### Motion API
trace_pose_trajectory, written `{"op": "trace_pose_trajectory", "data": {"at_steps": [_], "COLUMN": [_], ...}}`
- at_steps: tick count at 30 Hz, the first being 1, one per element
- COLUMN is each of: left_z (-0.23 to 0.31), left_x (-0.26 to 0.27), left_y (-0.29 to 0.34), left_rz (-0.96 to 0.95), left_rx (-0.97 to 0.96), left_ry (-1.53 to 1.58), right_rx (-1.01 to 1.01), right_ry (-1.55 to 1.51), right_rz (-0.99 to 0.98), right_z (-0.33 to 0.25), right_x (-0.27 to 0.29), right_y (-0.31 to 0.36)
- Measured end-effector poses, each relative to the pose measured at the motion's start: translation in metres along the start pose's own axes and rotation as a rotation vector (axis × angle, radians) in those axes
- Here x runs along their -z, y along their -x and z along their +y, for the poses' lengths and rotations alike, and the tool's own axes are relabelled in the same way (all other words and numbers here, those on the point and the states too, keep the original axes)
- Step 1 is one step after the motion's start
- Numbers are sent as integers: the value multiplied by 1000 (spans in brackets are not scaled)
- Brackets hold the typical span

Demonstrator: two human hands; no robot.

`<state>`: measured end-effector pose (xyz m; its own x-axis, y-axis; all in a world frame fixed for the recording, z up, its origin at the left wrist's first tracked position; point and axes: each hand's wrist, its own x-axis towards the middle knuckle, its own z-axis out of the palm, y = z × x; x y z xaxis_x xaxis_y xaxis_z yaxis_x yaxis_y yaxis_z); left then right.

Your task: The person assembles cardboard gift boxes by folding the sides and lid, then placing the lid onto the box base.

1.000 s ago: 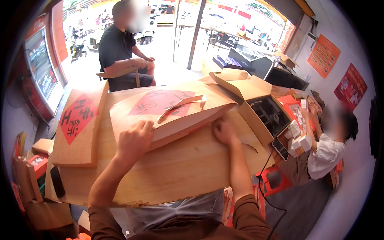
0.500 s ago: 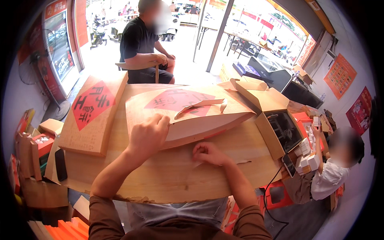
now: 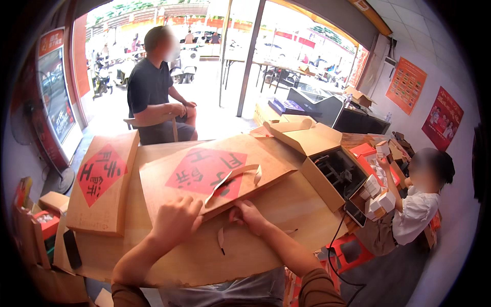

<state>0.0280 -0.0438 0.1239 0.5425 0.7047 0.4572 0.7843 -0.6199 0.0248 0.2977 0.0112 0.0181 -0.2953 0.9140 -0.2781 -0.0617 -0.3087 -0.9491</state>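
Seen from the head camera, a wooden worktop (image 3: pixel 286 204) fills the middle of the picture, and a large flat brown cardboard envelope (image 3: pixel 215 171) with a red diamond print lies tilted across it, its near edge toward the person. The left hand (image 3: pixel 176 221) rests on that near edge, knuckles up and fingers curled down onto the cardboard; its grip looks pressed together on the edge, though the fingertips are hidden beneath the hand, so a true pinch cannot be told. The right hand (image 3: pixel 249 215) sits just beside it at the same edge, fingers bent and touching the cardboard's underside lip; whether its grip closes on anything is hard to make out.

A narrow tear strip (image 3: pixel 232 179) curls up off the envelope's face, partly peeled and arching above the red print. A small torn scrap (image 3: pixel 221 238) lies on the worktop just below the hands.

To the left, a second flat cardboard package (image 3: pixel 102 184) with the same red diamond lies apart from the first. To the right, an open cardboard box (image 3: pixel 327 169) stands with its flaps raised and dark contents showing. A phone (image 3: pixel 354 212) lies at the worktop's right corner.

Beyond the worktop a person in a dark shirt (image 3: pixel 151 87) sits on a chair. At the right, a person in a white top (image 3: pixel 417 215) handles small white boxes (image 3: pixel 376 197).
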Motion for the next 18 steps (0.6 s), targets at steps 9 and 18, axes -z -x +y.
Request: {"op": "trace_pose_trajectory", "data": {"at_steps": [9, 18], "left_z": [54, 51], "left_x": [-14, -72], "left_y": [28, 25], "left_rz": [-345, -311], "left_rx": [-511, -576], "left_ry": [61, -2], "right_rx": [99, 136], "right_ry": [7, 43], "right_rz": [2, 37], "right_z": [10, 12], "right_x": [1, 2], "right_y": [-2, -1]}}
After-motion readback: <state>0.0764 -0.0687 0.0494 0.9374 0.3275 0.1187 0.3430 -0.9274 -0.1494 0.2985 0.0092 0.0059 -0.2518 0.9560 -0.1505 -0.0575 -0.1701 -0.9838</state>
